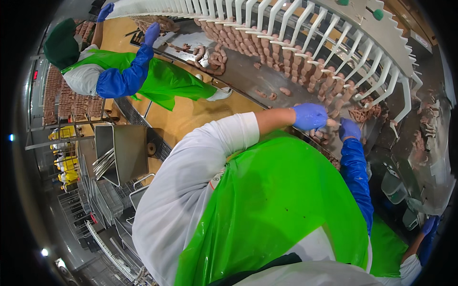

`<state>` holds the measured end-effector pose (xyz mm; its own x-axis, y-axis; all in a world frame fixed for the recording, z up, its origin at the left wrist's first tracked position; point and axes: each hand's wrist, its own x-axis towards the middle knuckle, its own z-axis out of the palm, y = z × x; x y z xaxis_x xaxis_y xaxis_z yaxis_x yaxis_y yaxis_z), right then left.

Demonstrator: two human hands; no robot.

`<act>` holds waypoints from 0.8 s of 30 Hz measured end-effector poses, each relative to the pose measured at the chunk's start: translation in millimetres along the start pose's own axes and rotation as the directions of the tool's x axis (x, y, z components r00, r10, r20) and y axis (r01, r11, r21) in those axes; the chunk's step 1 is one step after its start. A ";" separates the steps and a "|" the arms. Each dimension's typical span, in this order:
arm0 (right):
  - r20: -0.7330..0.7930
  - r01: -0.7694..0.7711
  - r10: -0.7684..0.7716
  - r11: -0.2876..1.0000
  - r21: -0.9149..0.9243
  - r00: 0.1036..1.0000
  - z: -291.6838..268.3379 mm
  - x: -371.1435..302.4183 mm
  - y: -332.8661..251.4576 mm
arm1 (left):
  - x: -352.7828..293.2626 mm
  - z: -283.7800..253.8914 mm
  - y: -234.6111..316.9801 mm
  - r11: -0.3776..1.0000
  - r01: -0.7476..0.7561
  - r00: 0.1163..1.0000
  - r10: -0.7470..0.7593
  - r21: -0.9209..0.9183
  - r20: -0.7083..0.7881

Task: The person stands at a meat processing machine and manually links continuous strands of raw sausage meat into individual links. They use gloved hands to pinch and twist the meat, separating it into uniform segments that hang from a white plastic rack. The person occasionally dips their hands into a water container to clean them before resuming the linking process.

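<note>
In front of me, both my hands wear blue-purple gloves over the metal table (pixel 291 101). My left hand (pixel 310 117) is closed round a sausage link (pixel 332 123), whose pale end sticks out toward the right. At that end the fingers of my right hand (pixel 350 129) are closed on the sausage too; their tips are partly hidden. Loose sausages (pixel 320 136) lie just below my hands. Above them, strings of linked sausages (pixel 291 59) hang from the white hooks (pixel 329 35) of a curved rail. A heap of thin, reddish casings or scraps (pixel 365 114) lies right of my right hand.
A co-worker (pixel 129 71) in a green apron stands at the left with raised gloved hands. Another person's gloved hand (pixel 428 224) shows at the lower right. Racks of sausages (pixel 57 95) and a metal bin (pixel 129 152) stand at the left. Grey tubs (pixel 393 187) are at the right.
</note>
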<state>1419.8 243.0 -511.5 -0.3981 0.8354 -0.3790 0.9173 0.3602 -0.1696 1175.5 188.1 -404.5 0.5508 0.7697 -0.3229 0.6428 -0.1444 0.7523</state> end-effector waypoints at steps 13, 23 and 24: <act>-0.348 0.347 -0.076 0.408 0.844 0.934 -53.1 -68.9 18.6 | 13.9 -14.0 20.3 0.789 0.181 0.981 -0.101 -0.587 0.167; 0.152 0.080 -0.343 0.577 0.813 0.927 -20.1 -102.6 13.8 | 57.5 51.1 29.0 0.993 -0.118 0.960 0.114 0.000 0.254; 0.088 0.108 -0.341 0.516 0.850 0.936 -8.0 -107.2 11.2 | 58.7 53.7 31.4 0.993 -0.122 0.958 0.120 -0.009 0.260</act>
<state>1472.8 160.8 -465.6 -0.6859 0.6227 -0.3766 0.4258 -0.0763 -0.9016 1256.6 195.4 -430.6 0.7432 0.5585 -0.3684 0.5661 -0.2314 0.7912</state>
